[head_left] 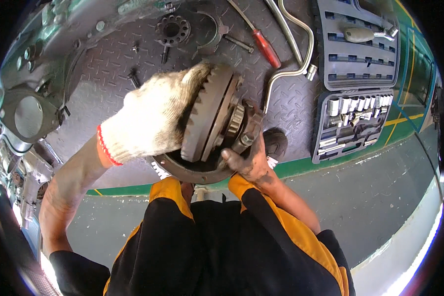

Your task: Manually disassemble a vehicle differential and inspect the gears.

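Observation:
In front of me is a metal differential (222,113) with a large toothed ring gear (201,118), tilted with its toothed face to the left. My left hand (150,113), in a white knit glove with a red cuff, is closed over the gear's toothed side; its fingertips are partly hidden. On the opposite end, my bare, grease-stained right hand (251,163) grips the housing's bearing cap (249,130), thumb on the near side and fingers mostly out of sight. Beneath the gear shows the curved flange of the housing (192,175).
Across the diamond-plate table (108,64) lie a red-handled screwdriver (266,48), a bent metal speed wrench (309,47), a round part with holes (172,30) and loose bolts. An open socket set case (320,133) stands right. Large metal castings (32,116) line the left.

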### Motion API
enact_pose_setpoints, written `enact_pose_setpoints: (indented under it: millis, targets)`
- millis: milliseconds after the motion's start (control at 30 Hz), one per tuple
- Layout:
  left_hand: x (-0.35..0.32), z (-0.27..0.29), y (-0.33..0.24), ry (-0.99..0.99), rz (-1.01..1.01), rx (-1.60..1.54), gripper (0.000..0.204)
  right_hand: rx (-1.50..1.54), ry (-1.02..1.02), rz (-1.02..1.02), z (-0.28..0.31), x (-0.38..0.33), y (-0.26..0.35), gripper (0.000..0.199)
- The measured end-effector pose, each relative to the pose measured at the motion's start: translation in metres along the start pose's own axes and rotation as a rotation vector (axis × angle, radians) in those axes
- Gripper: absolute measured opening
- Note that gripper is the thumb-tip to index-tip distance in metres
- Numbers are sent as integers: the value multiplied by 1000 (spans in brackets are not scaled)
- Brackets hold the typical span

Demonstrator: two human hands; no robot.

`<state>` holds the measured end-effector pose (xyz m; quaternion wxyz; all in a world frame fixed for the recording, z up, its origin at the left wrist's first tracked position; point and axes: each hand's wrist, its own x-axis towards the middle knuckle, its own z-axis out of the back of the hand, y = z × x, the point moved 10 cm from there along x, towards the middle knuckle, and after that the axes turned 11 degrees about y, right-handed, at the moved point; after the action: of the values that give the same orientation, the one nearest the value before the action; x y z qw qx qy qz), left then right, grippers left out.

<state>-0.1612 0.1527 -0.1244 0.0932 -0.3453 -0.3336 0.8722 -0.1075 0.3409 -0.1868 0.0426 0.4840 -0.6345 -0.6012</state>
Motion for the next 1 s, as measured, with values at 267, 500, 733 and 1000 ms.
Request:
enact_pose_setpoints:
  millis: [267, 500, 733, 1000]
  targets:
    - [-9, -5, -5, -17, 22, -19, 77, -430, 51, -88, 31, -18, 12, 99]
    - [-22, -14, -1, -141, -21, -16, 76, -598, -645, -96, 150, -35, 45, 25]
    - [-31, -7, 11, -101, -312, -912, 65, -509, -85, 349, 30, 23, 73, 61]
    - [-30, -61, 71, -321, -208, -1303, 85, -215, -60, 383, 28, 44, 73, 56]
